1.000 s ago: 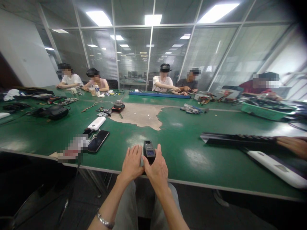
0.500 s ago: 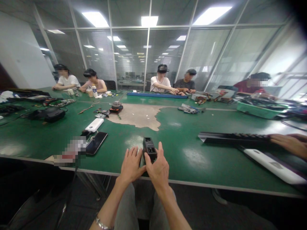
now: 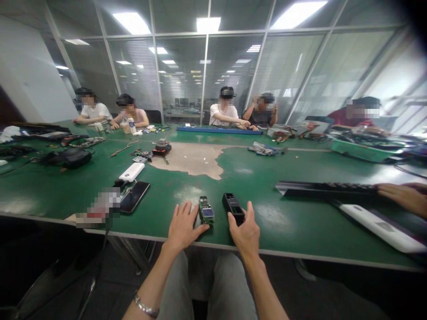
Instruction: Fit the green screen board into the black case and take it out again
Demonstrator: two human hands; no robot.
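Note:
Palm down on the green table (image 3: 267,173), my left hand (image 3: 183,226) has its fingers spread beside a small circuit board with a screen (image 3: 207,213); its thumb is near the board's lower end. To the right of the board is a black plastic housing (image 3: 232,205) with rectangular openings. My right hand (image 3: 246,229) grips the housing's near end between thumb and fingers. Board and housing are apart.
A black phone (image 3: 135,198) and a white power bank (image 3: 132,172) lie at the left. On the right, another person's hand (image 3: 400,198) touches a long black strip (image 3: 320,190) near a long white device (image 3: 380,226). Several people sit across the table.
My right hand has moved right with the black housing, and the circuit board now shows beside my left hand. My left hand has barely moved.

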